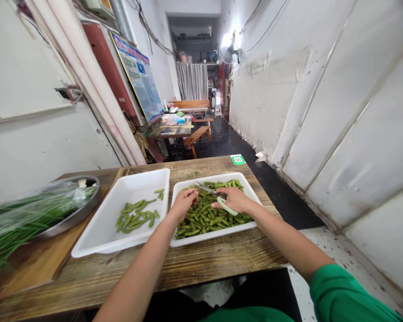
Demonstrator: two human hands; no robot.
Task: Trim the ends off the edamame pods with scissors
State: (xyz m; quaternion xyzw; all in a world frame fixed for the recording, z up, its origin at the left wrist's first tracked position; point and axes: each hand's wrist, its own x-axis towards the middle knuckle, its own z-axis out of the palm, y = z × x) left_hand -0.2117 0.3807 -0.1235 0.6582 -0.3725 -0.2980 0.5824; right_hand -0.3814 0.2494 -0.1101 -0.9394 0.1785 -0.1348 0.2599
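My right hand [233,200] is closed round a pair of scissors [226,206] with pale green handles, over the right-hand white tray [218,232]. The scissor blades point left, towards my left hand. That tray is full of green edamame pods [204,217]. My left hand [185,203] is above the tray's left side, its fingers pinched together. What they hold, if anything, is too small to make out. To the left, a second white tray [100,223] holds a loose heap of pods [136,217], with a few more near its right wall.
At the far left, a metal basin [67,219] holds long green stalks [27,214] under clear plastic, on a wooden board [36,268]. A green QR-code card [237,159] lies at the table's far right corner. Beyond stand a low table [171,130] and a wooden bench [197,134].
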